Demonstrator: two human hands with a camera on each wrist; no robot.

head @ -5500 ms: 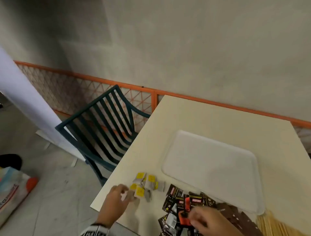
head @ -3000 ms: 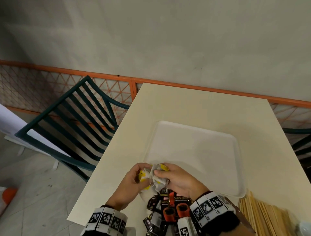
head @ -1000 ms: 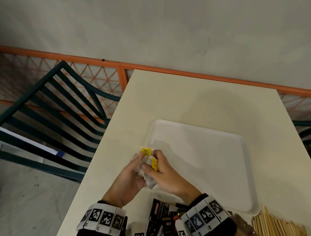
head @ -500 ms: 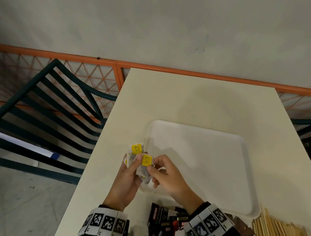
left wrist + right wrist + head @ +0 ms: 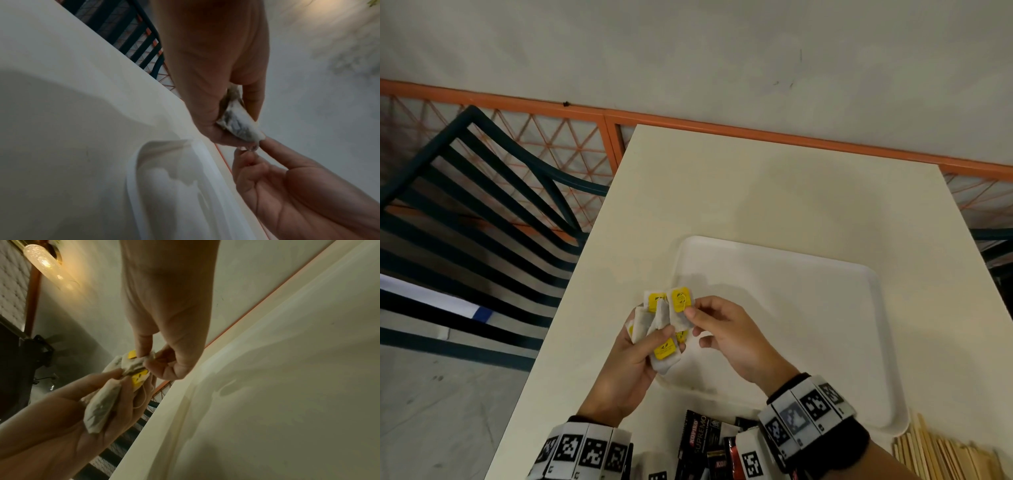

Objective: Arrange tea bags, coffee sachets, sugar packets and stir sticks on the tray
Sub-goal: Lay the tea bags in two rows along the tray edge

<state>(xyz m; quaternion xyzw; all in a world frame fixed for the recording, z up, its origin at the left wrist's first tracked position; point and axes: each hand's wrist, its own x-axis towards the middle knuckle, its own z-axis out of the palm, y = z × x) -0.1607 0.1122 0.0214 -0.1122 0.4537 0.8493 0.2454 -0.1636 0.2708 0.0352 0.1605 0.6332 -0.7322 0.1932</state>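
While the white plastic tray [image 5: 784, 308] at centre right of the head view holds nothing yet, the step in hand looks like peeling one bag off a bundle of white paper tea bags with yellow square tags [image 5: 664, 325], held above the tray's lower left corner. To do it well, I would pull slowly by the bag's edge — the thin strings look easy to tangle — and keep the rest pinned so nothing spills onto the cream counter [image 5: 756, 192].

Just left of centre in that view, the left hand [image 5: 630, 370] sits palm up, its fingers and thumb curled round the bundle. Beside it on the right, the right hand [image 5: 732, 339] arches over, thumb and forefinger pinching the upper bag beside its tag, the other fingers loosely bent — nothing else in them.

Dark printed coffee sachets [image 5: 702, 442] lie at the bottom edge, and pale wooden stir sticks [image 5: 941, 452] at the lower right corner.
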